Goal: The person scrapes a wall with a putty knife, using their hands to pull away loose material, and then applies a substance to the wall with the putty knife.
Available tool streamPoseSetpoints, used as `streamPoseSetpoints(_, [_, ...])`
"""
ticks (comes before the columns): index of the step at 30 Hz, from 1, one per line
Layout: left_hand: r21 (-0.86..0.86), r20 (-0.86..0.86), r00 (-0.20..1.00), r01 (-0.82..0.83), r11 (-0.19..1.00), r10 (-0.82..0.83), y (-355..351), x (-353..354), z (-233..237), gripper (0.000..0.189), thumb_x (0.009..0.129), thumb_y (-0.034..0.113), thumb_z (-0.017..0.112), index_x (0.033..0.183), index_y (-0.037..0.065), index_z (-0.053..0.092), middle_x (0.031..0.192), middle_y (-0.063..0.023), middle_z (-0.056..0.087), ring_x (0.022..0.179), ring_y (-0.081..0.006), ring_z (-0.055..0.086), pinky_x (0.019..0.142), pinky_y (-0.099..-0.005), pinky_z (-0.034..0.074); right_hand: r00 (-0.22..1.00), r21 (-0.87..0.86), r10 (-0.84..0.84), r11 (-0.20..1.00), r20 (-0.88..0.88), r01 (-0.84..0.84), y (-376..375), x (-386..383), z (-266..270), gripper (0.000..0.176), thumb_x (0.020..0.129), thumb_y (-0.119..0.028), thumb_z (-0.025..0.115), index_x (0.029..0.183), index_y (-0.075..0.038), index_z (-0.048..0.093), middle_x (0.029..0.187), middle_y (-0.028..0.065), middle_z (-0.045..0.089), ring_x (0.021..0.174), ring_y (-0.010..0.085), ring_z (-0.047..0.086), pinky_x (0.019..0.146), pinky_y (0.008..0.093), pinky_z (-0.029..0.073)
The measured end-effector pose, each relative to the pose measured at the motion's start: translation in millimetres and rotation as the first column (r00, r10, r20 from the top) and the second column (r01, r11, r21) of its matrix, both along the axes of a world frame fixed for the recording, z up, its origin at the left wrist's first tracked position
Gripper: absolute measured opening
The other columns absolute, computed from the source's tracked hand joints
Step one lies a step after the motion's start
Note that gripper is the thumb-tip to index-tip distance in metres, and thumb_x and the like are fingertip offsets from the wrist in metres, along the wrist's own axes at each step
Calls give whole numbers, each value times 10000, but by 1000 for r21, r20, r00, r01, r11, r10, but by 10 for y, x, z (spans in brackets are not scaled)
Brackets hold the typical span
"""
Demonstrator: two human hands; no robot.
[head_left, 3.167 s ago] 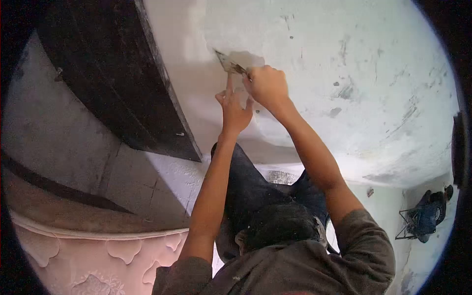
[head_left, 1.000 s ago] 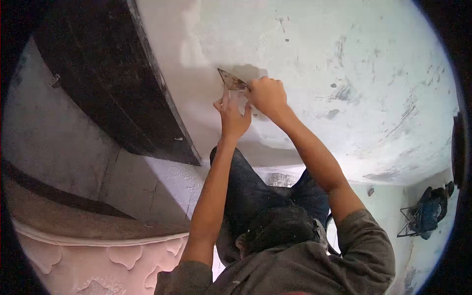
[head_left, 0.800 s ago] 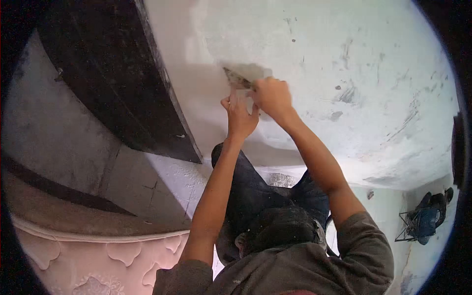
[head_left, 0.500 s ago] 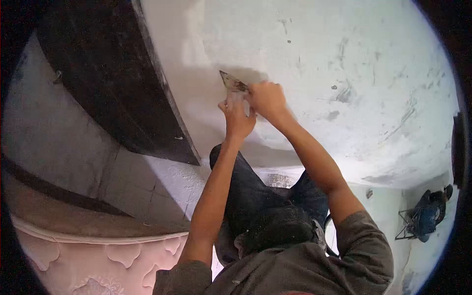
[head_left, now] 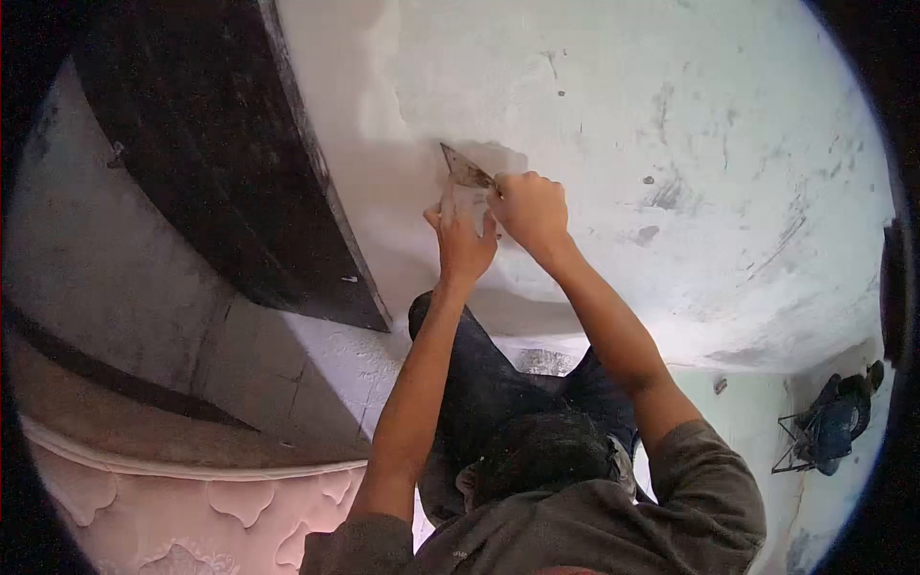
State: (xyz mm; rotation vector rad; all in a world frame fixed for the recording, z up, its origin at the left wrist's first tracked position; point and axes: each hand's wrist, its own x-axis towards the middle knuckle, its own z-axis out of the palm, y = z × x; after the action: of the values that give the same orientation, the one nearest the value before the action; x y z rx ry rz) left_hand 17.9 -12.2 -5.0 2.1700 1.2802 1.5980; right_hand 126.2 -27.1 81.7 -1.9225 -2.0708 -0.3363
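Note:
My right hand [head_left: 533, 213] is closed round the handle of a putty knife [head_left: 467, 172], its broad smeared blade pointing up and left in front of the wall [head_left: 594, 125]. Just below the blade, my left hand [head_left: 467, 251] has its fingers and thumb around a pale flat piece [head_left: 468, 199]; I cannot tell its exact kind. The putty knife's blade overlaps the top of that piece in this view. Both hands cast soft shadows on the whitish wall, which has dark scuffs and small chips to the right.
A dark door panel [head_left: 220, 144] stands at the left, its edge close to my left arm. Pink quilted bedding [head_left: 192, 517] lies at the lower left. A folding chair [head_left: 795, 446] with dark things on it is at the far right. My legs are below my hands.
My right hand and the putty knife have shifted slightly right and down in the view. The left hand has stayed nearly in place, its fingers a little more spread.

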Motion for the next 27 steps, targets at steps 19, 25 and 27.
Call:
streamPoseSetpoints(19, [57,106,978,-184,981,178,91,-78,-81,244,743,41,620,984,36,584,1259,-161,524,1127,-326,453,960,-448,284,999,109,25,994,-46,-20,-32,-85,-66,216,788,-245,635,697,-57,687,674,189,654,623,333,671,548,420,529])
streamPoseSetpoints(25, [75,196,956,-235,969,217,54,-111,-22,227,710,20,584,934,48,565,1085,-131,559,1088,-306,478,945,-446,302,998,97,69,993,-12,-68,89,-132,-339,221,813,-254,608,759,-56,690,714,192,662,666,332,682,595,437,539])
streamPoseSetpoints(27, [69,217,950,-245,967,226,85,-162,21,224,705,20,580,926,50,560,1062,-126,559,1087,-303,478,945,-448,303,999,47,52,998,-17,-51,54,-125,-296,228,819,-253,595,757,-52,683,734,197,664,675,344,680,623,453,540])
